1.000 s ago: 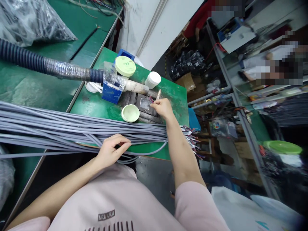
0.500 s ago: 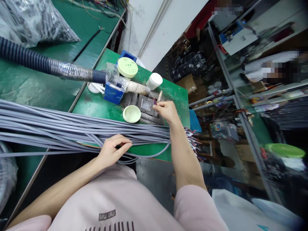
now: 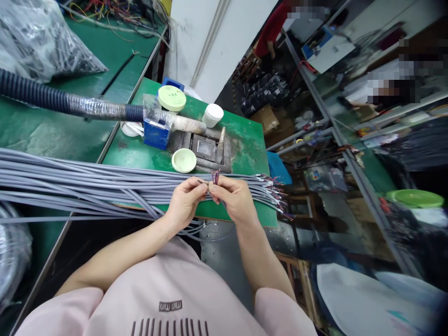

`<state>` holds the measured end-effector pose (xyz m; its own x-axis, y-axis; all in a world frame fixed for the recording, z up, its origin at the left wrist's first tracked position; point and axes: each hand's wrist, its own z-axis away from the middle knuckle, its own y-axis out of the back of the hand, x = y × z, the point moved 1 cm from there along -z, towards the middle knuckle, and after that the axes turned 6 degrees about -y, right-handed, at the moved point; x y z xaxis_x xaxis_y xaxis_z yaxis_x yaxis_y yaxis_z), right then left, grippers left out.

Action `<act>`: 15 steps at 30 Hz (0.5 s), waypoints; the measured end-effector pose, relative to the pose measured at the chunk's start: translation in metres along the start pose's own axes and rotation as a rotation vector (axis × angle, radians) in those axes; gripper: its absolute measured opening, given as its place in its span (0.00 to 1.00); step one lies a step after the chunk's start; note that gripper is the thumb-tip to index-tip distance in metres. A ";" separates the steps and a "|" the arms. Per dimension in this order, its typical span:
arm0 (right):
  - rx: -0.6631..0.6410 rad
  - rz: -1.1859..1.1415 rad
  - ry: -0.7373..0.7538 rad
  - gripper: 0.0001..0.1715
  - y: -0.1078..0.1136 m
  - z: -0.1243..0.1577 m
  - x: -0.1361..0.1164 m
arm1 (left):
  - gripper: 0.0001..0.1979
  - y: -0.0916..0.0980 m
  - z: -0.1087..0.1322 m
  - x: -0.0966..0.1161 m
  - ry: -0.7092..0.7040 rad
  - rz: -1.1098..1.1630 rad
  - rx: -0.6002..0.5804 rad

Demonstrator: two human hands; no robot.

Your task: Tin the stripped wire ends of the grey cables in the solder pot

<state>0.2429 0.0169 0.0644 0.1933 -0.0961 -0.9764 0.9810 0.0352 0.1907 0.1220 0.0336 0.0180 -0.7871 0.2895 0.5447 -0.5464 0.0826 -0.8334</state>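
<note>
Both hands meet in front of my chest, above the near edge of a bundle of grey cables [image 3: 105, 179]. My right hand [image 3: 233, 193] is closed on the end of one cable, whose thin coloured wires [image 3: 216, 177] stick up past the fingers. My left hand [image 3: 189, 198] pinches at the same cable end, thumb against forefinger, on a thin dark wire. Just beyond the hands is a solder pot [image 3: 205, 148] with a shiny square surface. Beside it stands a small pale green bowl [image 3: 184, 160]. The bundle's stripped wire ends [image 3: 275, 191] fan out to the right.
A ribbed hose [image 3: 35, 91] runs from the left through a blue holder [image 3: 156, 134] toward the pot. A round yellow-green tin [image 3: 171, 98] and a white jar [image 3: 213, 115] stand behind. A plastic bag [image 3: 45, 42] lies far left. A person in red is in the background.
My right hand has drawn back from the solder pot toward me with the wires. My left hand has moved right and up from the bundle's edge to meet it, closing its fingers.
</note>
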 end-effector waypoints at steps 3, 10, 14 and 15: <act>-0.015 0.042 -0.014 0.11 0.003 0.018 0.004 | 0.12 -0.004 0.004 0.007 0.061 0.063 0.013; 0.078 -0.150 -0.003 0.33 -0.004 0.044 0.023 | 0.18 -0.008 0.016 -0.008 0.273 0.100 -0.137; 0.036 -0.129 -0.087 0.35 0.001 0.048 0.027 | 0.21 -0.004 0.024 -0.017 0.245 -0.117 -0.232; -0.008 -0.070 -0.099 0.33 0.006 0.049 0.026 | 0.20 -0.002 0.024 -0.018 0.237 -0.173 -0.233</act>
<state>0.2543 -0.0341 0.0453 0.1256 -0.1962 -0.9725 0.9920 0.0333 0.1215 0.1298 0.0051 0.0121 -0.5853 0.4628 0.6657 -0.5646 0.3566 -0.7444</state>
